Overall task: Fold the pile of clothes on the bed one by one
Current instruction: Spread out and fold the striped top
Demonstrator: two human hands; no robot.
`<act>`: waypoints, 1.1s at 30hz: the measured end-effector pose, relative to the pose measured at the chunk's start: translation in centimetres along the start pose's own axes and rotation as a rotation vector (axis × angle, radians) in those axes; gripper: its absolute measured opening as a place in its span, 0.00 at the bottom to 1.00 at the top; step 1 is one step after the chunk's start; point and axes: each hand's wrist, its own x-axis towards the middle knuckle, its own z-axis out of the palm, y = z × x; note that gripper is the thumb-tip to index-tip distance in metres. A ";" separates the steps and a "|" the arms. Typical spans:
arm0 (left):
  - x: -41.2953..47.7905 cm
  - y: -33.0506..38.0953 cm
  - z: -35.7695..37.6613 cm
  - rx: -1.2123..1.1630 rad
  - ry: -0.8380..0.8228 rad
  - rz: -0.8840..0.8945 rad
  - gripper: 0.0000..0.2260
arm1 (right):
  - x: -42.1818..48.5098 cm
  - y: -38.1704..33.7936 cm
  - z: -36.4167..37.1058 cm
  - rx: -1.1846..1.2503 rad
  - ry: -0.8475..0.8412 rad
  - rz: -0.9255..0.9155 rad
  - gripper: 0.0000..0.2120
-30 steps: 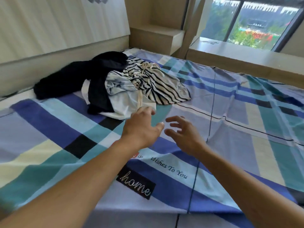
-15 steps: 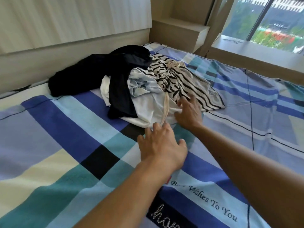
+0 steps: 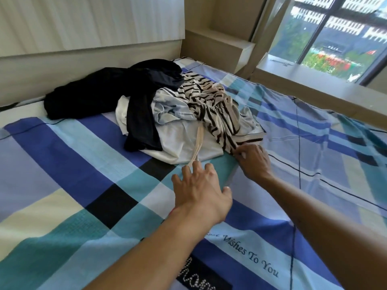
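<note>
Crumpled pile of clothes [image 3: 178,114] lies on the far half of the bed with the blue, teal and cream checked sheet [image 3: 62,164], close to the pale wooden wall panel [image 3: 83,57]. A black garment [image 3: 104,95] sprawls across its left and top. A black-striped cream garment [image 3: 217,114] drapes down the right. A pale blue garment [image 3: 167,109] and a white garment [image 3: 178,141] bunch between them, and a cream strap [image 3: 198,143] trails toward the pile's near edge. The right hand [image 3: 252,162] has its grip clenched on the black-striped cream garment, pinching its near hem. The left hand [image 3: 201,189] has its grip released, fingers spread, fingertips just beside the strap's end. Flat sheet lies open on the near side and to the right, up to the wooden window ledge [image 3: 314,76].
</note>
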 end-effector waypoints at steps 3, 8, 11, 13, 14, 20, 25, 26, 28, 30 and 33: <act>-0.1 0.2 0.5 -0.015 -0.033 0.004 0.26 | -3.9 1.0 -3.1 -0.057 -0.114 -0.043 0.13; -0.6 1.8 1.6 -0.112 -0.153 0.028 0.31 | -11.1 2.9 -9.7 0.087 -0.565 0.022 0.21; -1.2 3.4 2.2 -0.257 -0.222 -0.002 0.35 | -16.8 3.8 -13.2 0.389 -0.802 0.154 0.19; -1.9 5.1 2.5 -0.408 -0.262 -0.050 0.39 | -20.6 4.1 -15.4 0.607 -0.952 0.195 0.19; -2.3 6.0 2.5 -0.500 -0.287 -0.083 0.42 | -22.3 4.2 -16.3 0.700 -1.026 0.180 0.18; -6.8 12.8 5.5 -0.759 -0.330 -0.067 0.46 | -31.6 5.9 -20.7 0.620 -1.123 0.038 0.11; -12.3 18.1 8.1 -0.729 -0.305 0.146 0.13 | -35.6 9.6 -23.8 0.989 -0.606 0.462 0.14; -13.2 18.5 8.4 -0.805 -0.357 0.217 0.13 | -35.5 10.5 -23.6 1.032 -0.458 0.602 0.16; -16.1 19.6 8.8 -0.891 -0.525 0.375 0.13 | -36.2 11.6 -24.0 1.095 -0.368 0.779 0.20; -18.4 19.6 9.0 -0.838 -0.711 0.474 0.16 | -36.7 12.0 -23.9 1.236 -0.455 0.840 0.23; -19.5 19.6 8.8 -0.696 -0.882 0.603 0.20 | -37.6 12.1 -23.7 1.333 -0.471 0.797 0.15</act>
